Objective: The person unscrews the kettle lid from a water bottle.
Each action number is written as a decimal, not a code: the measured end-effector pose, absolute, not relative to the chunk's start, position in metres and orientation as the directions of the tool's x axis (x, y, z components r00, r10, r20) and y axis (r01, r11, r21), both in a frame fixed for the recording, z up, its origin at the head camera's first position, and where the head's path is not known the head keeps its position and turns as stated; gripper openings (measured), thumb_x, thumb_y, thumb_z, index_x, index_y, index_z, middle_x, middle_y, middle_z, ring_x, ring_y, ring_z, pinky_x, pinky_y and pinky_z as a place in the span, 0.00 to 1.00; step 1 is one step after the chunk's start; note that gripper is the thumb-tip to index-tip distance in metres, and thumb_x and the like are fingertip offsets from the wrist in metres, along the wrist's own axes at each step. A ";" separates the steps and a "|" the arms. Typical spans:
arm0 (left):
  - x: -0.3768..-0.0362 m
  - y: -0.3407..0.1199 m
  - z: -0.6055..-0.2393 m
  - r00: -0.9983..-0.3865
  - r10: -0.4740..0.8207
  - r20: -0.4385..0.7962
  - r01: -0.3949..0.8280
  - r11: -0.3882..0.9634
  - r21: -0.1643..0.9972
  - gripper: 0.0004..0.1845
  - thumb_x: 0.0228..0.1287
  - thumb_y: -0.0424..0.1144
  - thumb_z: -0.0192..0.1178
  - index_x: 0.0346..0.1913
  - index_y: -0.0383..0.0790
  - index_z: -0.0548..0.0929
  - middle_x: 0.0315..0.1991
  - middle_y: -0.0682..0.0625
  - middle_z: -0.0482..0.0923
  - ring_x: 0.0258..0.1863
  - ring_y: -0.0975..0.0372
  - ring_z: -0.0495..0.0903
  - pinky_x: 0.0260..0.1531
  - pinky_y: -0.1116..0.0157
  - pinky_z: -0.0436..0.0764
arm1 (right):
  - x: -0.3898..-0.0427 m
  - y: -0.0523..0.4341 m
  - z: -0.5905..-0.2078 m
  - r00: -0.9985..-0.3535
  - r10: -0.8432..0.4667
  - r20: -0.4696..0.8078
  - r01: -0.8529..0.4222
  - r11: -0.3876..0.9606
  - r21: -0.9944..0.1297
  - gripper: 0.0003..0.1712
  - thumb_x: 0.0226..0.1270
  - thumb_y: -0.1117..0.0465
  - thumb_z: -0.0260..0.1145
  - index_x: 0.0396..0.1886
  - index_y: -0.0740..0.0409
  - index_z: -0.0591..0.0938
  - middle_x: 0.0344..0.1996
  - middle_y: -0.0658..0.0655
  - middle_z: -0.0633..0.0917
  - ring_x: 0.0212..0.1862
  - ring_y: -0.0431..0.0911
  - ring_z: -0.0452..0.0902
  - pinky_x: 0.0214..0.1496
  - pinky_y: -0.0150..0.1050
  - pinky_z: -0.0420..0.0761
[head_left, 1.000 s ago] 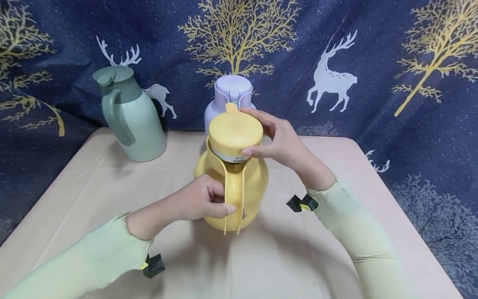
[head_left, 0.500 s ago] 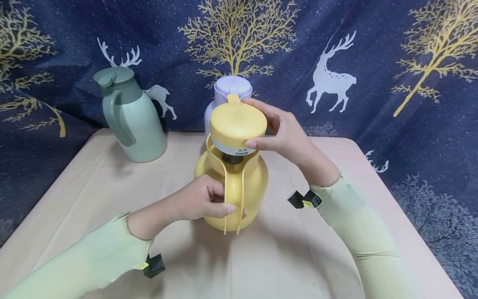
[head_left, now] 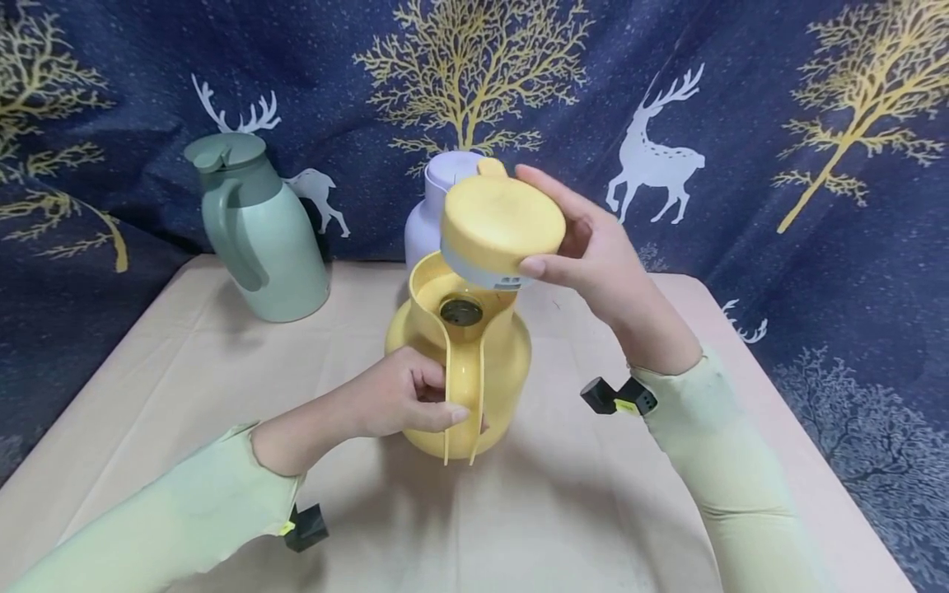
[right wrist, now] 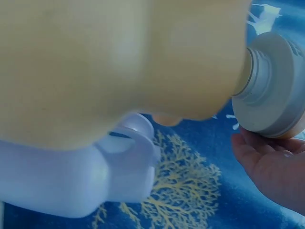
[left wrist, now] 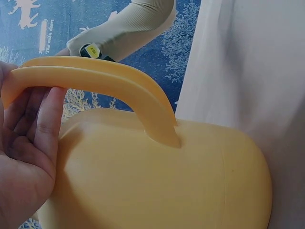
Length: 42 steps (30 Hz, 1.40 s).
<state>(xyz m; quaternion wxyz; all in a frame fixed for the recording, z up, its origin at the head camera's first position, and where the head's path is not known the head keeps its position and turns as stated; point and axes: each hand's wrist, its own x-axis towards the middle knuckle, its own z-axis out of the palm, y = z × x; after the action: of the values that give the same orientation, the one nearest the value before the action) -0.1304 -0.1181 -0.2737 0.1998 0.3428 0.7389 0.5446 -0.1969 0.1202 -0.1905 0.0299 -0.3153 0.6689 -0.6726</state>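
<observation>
A yellow jug (head_left: 489, 379) stands in the middle of the table with its mouth (head_left: 461, 310) uncovered. My left hand (head_left: 404, 399) grips its handle (head_left: 463, 395); in the left wrist view the fingers (left wrist: 47, 129) curl under the handle (left wrist: 109, 88) against the jug body (left wrist: 157, 176). My right hand (head_left: 593, 247) holds the yellow lid (head_left: 502, 224) tilted, above and to the right of the mouth. The lid's grey underside (right wrist: 274, 90) shows in the right wrist view, with the palm (right wrist: 267, 164) below it.
A green jug (head_left: 255, 231) stands at the table's back left. A lilac jug (head_left: 433, 214) stands right behind the yellow one, partly hidden by the lid. The beige table (head_left: 593, 511) ends near the right at a dark blue cloth (head_left: 815, 165) with deer and trees.
My right hand has lifted the lid off the yellow jug and carried it up and to the right, baring the mouth. The left hand has stayed on the handle.
</observation>
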 end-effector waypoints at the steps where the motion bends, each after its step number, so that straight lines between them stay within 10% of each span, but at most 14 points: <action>1: -0.130 -0.118 -0.274 -0.684 0.725 0.083 0.292 0.168 0.942 0.14 0.62 0.35 0.62 0.42 0.24 0.86 0.38 0.36 0.88 0.35 0.72 0.85 0.39 0.69 0.85 | -0.196 0.122 -0.190 -0.801 -0.446 0.399 -0.389 -0.118 -0.914 0.60 0.42 0.48 0.84 0.75 0.56 0.64 0.66 0.60 0.75 0.56 0.40 0.79 0.59 0.31 0.80; 17: -0.129 -0.118 -0.273 -0.694 0.715 0.086 0.307 0.185 0.934 0.14 0.62 0.35 0.62 0.42 0.26 0.86 0.37 0.37 0.88 0.34 0.72 0.85 0.39 0.70 0.84 | -0.180 0.176 -0.213 -0.814 -0.317 0.486 -0.453 -0.177 -0.874 0.43 0.58 0.64 0.69 0.74 0.56 0.63 0.60 0.55 0.74 0.56 0.43 0.75 0.58 0.29 0.78; 27: -0.128 -0.118 -0.271 -0.696 0.714 0.083 0.291 0.175 0.941 0.14 0.62 0.35 0.63 0.44 0.26 0.86 0.38 0.38 0.89 0.36 0.70 0.86 0.41 0.69 0.85 | -0.169 0.209 -0.261 -0.863 -0.347 0.366 -0.395 0.012 -0.919 0.47 0.53 0.81 0.61 0.73 0.52 0.61 0.62 0.47 0.72 0.57 0.36 0.75 0.54 0.26 0.80; 32: -0.128 -0.118 -0.271 -0.697 0.711 0.090 0.305 0.180 0.935 0.14 0.62 0.36 0.63 0.44 0.26 0.86 0.38 0.38 0.89 0.37 0.68 0.87 0.41 0.69 0.85 | -0.167 0.218 -0.287 -0.875 -0.348 0.337 -0.417 0.188 -0.889 0.45 0.49 0.81 0.66 0.69 0.66 0.60 0.56 0.39 0.76 0.55 0.30 0.75 0.56 0.20 0.75; 38: -0.128 -0.118 -0.272 -0.703 0.706 0.085 0.307 0.194 0.932 0.14 0.61 0.35 0.63 0.43 0.26 0.86 0.38 0.37 0.89 0.36 0.70 0.86 0.41 0.69 0.85 | -0.162 0.231 -0.315 -0.912 -0.349 0.216 -0.383 0.536 -0.752 0.46 0.50 0.68 0.75 0.68 0.65 0.64 0.59 0.57 0.77 0.53 0.24 0.70 0.56 0.17 0.70; 42: -0.128 -0.117 -0.273 -0.703 0.706 0.084 0.313 0.202 0.928 0.13 0.62 0.34 0.62 0.42 0.25 0.86 0.38 0.36 0.88 0.36 0.72 0.86 0.40 0.70 0.84 | -0.158 0.238 -0.327 -0.935 -0.331 0.128 -0.322 0.641 -0.697 0.47 0.51 0.62 0.77 0.70 0.62 0.64 0.60 0.66 0.75 0.53 0.39 0.74 0.52 0.28 0.76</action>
<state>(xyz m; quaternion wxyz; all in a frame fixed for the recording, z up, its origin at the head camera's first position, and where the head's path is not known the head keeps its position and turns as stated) -0.1280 -0.1171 -0.2730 0.1842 0.3384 0.7529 0.5336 -0.1581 0.2378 -0.3271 0.0056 -0.1801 0.9058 -0.3834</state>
